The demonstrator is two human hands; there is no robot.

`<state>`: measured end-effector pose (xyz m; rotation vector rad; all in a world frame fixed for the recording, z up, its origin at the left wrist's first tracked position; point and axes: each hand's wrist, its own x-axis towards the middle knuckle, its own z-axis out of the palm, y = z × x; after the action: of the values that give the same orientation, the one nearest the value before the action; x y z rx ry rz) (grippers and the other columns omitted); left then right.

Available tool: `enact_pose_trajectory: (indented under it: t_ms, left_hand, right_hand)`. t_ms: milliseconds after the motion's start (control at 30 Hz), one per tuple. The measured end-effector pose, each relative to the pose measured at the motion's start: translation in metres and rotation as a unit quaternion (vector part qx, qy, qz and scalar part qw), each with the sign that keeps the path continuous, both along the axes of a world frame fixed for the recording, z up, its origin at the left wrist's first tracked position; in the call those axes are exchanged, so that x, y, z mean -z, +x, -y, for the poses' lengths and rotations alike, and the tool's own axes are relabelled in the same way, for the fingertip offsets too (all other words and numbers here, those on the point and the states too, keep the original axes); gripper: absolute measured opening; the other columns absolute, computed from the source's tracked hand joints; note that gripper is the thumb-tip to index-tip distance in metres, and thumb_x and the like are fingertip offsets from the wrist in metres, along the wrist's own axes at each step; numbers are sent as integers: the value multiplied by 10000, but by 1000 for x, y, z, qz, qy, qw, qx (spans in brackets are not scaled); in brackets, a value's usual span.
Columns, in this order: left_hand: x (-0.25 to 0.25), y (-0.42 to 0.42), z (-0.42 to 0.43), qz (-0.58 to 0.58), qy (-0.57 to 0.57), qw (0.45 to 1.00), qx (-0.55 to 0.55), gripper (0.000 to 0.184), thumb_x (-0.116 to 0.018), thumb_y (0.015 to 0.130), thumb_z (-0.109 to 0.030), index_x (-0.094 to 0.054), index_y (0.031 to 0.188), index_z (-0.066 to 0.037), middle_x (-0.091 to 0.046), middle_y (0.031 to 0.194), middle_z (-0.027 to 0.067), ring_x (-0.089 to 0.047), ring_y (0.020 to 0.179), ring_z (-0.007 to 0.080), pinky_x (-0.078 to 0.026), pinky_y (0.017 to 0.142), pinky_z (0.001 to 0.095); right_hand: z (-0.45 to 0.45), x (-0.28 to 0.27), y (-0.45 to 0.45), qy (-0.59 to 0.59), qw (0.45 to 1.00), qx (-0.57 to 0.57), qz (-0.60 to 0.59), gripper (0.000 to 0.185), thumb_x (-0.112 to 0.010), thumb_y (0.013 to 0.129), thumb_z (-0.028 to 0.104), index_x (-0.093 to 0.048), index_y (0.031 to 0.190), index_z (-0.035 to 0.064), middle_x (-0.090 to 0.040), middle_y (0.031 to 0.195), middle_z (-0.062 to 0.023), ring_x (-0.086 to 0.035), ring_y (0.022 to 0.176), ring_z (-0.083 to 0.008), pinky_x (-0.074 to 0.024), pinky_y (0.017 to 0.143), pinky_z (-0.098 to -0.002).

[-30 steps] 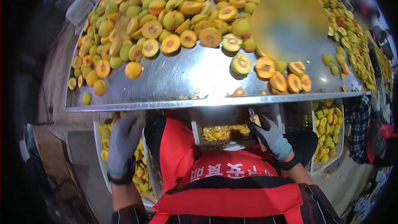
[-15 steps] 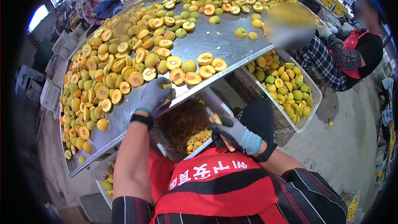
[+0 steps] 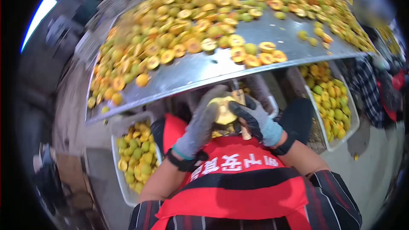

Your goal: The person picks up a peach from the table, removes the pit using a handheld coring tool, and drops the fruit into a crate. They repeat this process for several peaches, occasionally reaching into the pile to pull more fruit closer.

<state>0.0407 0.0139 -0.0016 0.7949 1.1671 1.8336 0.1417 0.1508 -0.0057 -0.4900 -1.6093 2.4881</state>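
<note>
Both hands meet above the red apron [image 3: 238, 149], just below the metal table's edge. My left hand [image 3: 202, 117], in a grey glove, is closed round a halved yellow fruit [image 3: 224, 110] with its cut face up. My right hand [image 3: 257, 121], gloved in grey and black, grips a wooden-handled knife [image 3: 239, 98]; its fingers touch the fruit's right side. The lower part of the handle shows below the fingers. Many halved fruits [image 3: 187, 44] lie on the metal table [image 3: 179, 81] in front.
A white crate of fruit halves [image 3: 121, 174] stands at lower left, another [image 3: 353, 123] at right. A partly hidden crate [image 3: 266, 96] sits under the table edge. A person in a plaid sleeve [image 3: 368, 89] is at far right.
My left hand has come back from the table edge with a fruit half. My right hand has moved up against it with the knife. The camera view has turned.
</note>
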Motion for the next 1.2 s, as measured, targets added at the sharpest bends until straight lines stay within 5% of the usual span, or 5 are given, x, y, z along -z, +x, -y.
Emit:
enact_pose_trajectory:
  t_ms: [167, 367, 500, 600, 1200]
  left_hand:
    - [17, -22, 22, 188, 76, 979, 23, 531, -332, 939, -438, -300, 1320, -70, -492, 1169, 139, -621, 833, 245, -541, 594, 294]
    - [27, -48, 40, 208, 86, 973, -43, 498, -343, 942, -421, -372, 1279, -56, -493, 1215, 144, -607, 896, 249, -534, 684, 310]
    - [39, -54, 38, 201, 68, 971, -108, 537, -360, 931, -445, -404, 1258, -21, -520, 1188, 149, -546, 1051, 220, -494, 834, 321]
    - [31, -49, 27, 143, 75, 978, -129, 526, -355, 934, -440, -418, 1244, -19, -549, 1132, 160, -547, 1041, 246, -451, 908, 366]
    - [18, -36, -10, -58, -36, 981, -180, 431, -511, 878, -209, -406, 1222, 28, -550, 1081, 147, -524, 981, 180, -419, 886, 307]
  right_hand:
    - [18, -6, -40, 455, 881, 84, -98, 243, -625, 833, 158, -520, 1019, 42, -567, 831, -28, -534, 680, -57, -447, 530, -206]
    - [21, -15, -42, 97, 993, -28, 63, 212, -567, 873, 168, -496, 1038, 55, -530, 713, -21, -494, 510, -78, -426, 433, -211]
    - [20, -15, -41, 175, 976, -118, 60, 232, -547, 879, 196, -494, 1032, 30, -553, 714, -67, -545, 543, -156, -448, 481, -273]
    - [13, -2, -46, 365, 922, -125, -14, 308, -553, 854, 269, -472, 981, 0, -556, 764, -235, -553, 676, -409, -432, 597, -439]
    - [11, 10, -43, 497, 863, -78, 39, 282, -528, 841, 219, -415, 985, 6, -563, 746, -235, -572, 704, -401, -453, 588, -456]
